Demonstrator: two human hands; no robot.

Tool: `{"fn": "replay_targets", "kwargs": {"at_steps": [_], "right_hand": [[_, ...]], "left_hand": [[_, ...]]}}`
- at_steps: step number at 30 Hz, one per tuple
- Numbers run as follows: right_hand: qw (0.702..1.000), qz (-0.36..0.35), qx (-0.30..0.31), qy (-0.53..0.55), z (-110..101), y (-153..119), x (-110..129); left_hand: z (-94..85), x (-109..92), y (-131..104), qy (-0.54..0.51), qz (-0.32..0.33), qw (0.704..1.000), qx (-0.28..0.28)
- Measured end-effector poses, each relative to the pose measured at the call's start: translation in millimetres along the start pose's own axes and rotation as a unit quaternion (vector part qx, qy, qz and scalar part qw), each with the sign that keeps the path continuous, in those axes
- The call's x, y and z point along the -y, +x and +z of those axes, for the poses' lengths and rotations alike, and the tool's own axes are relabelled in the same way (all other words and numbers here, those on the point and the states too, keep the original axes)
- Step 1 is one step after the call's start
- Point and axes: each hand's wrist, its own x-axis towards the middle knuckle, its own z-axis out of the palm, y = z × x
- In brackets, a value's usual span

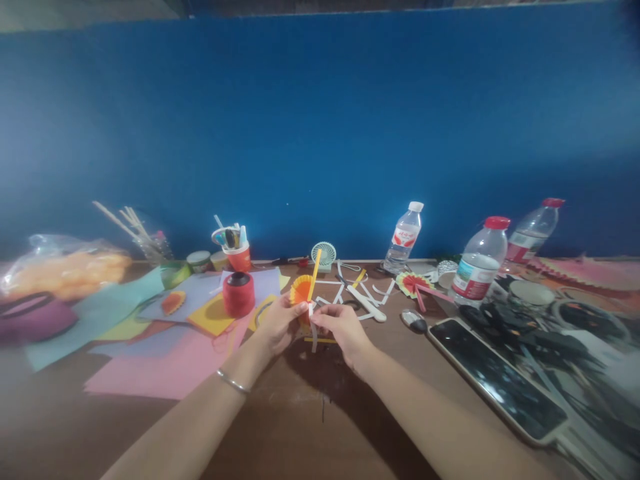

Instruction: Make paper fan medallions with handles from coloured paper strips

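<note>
Near the middle of the brown table, my left hand (283, 323) pinches an orange pleated paper fan (301, 289) at its lower edge. A yellow strip (315, 273) stands up from the fan, tilted slightly right. My right hand (344, 325) is closed on a thin white strip (314, 335), which hangs down between the hands from the fan's base. Both hands are close together, fingertips almost touching. Just behind them lie white paper strips (340, 293) and a white-handled tool (367, 303). A second pleated fan (413, 285), red and cream, rests to the right.
Left are coloured paper sheets (150, 367), a red roll (239, 295), a cup of pens (237, 257) and a bagged orange bundle (70, 267). Right are a spoon (414, 321), a phone (495, 377), water bottles (480, 263) and cluttered tools. A blue wall (320, 133) stands behind.
</note>
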Motion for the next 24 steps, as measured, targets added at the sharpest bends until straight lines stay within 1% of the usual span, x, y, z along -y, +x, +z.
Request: {"fn": "replay_targets", "kwargs": {"at_steps": [7, 17, 24], "right_hand": [[1.000, 0.002, -0.005, -0.007, 1.2, -0.6, 1.0], [0.999, 0.005, -0.022, -0.039, 0.4, -1.3, 0.8], [0.998, 0.019, -0.025, -0.051, 0.8, -0.5, 1.0]], "left_hand": [[-3.5, 1.7, 0.8, -0.006, 0.004, 1.000, 0.002], [-3.2, 2.9, 1.4, -0.013, 0.004, 1.000, -0.002], [-1.4, 2.1, 0.2, -0.010, 0.000, 1.000, 0.005]]}}
